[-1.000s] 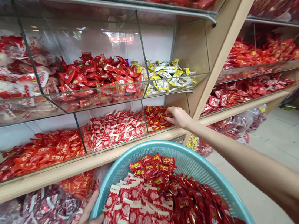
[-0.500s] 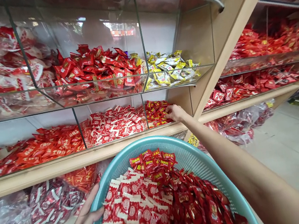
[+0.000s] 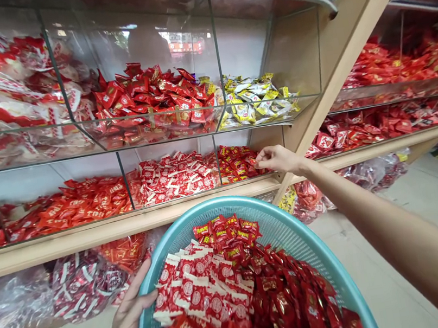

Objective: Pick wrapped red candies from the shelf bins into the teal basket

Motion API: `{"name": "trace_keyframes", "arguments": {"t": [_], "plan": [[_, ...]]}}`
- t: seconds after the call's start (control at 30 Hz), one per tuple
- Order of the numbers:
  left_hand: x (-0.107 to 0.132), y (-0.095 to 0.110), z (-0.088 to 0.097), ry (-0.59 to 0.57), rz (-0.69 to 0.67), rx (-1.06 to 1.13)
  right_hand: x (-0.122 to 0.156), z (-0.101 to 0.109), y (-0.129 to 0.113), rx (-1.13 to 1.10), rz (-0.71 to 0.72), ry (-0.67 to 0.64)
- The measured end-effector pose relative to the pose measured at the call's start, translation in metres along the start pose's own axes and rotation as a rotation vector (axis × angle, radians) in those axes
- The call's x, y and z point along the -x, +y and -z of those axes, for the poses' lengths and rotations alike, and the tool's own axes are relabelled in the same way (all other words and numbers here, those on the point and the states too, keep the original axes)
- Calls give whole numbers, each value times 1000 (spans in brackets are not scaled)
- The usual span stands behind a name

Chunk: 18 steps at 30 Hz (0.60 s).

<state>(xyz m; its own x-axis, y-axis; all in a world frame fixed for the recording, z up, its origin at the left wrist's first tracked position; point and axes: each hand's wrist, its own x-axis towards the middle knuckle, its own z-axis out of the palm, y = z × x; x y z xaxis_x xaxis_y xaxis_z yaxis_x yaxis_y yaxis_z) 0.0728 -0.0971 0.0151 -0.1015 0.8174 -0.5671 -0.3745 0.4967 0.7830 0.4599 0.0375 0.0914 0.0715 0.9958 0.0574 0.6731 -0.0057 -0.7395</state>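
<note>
Our left hand lies spread wide and flat against the wall of the basket, propping it just below the wooden shelf. Our right hand reaches into the end bin with its fingers drawn narrow, touching the red sweets piled there. Whether one is pinched we cannot tell. We judge these wrapped sweets light, crinkly and slippery, best nipped by a wrapper's edge. A heap of packets fills the basket.

Sweets fill the basket, just before the shelf.
</note>
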Motion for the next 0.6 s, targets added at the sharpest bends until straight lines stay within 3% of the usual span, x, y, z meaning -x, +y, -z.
{"name": "trace_keyframes", "arguments": {"t": [0.13, 0.3, 0.43, 0.6], "plan": [[2, -2, -2, -17, -37, -10, 54, -13, -32, -14, 217, -85], [5, -1, -1, -32, -1, 11, 114, -69, -36, 288, 426, -290], [5, -2, 1, -55, -12, 11, 129, -99, -21, 537, 494, -357], [0, -3, 6, -74, 16, 42, 128, -114, -14, 640, 507, -364]]}}
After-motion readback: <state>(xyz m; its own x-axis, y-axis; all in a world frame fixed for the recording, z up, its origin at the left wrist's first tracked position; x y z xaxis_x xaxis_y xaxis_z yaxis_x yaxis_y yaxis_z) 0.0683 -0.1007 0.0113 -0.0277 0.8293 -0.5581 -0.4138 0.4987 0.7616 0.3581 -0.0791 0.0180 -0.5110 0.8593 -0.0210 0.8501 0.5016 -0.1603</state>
